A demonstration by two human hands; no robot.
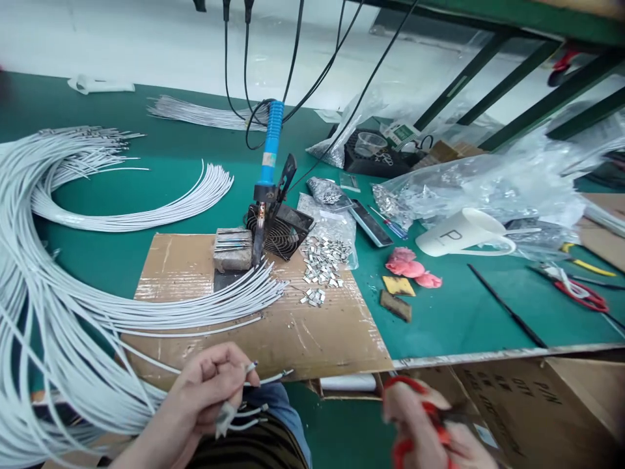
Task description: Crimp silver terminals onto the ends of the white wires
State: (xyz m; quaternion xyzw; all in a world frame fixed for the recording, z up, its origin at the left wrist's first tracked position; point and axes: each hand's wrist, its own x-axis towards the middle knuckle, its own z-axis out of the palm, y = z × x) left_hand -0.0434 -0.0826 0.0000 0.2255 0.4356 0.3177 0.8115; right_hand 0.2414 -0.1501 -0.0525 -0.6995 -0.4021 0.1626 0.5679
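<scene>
My left hand (205, 391) is closed in a pinch around the end of a white cable (251, 368), low in front of the table edge. Other cable ends poke out beside and below its fingers. Off to the right, my right hand (420, 436), blurred by motion, grips red-handled scissors (407, 383); whether their blades are apart I cannot tell. A thick bundle of white cables (195, 312) curves in from the left onto a cardboard sheet (336, 345). Behind its tips stands a blue-handled soldering iron (273, 133) beside a metal block (233, 254).
A small fan (288, 231) sits behind the iron. Small metal pieces (326, 257) lie scattered on the cardboard. Farther right are a phone (371, 223), pink sponge (404, 262), white mug (461, 233), thin black rod (508, 306) and red-handled pliers (581, 293). A cardboard box (527, 404) stands below the edge.
</scene>
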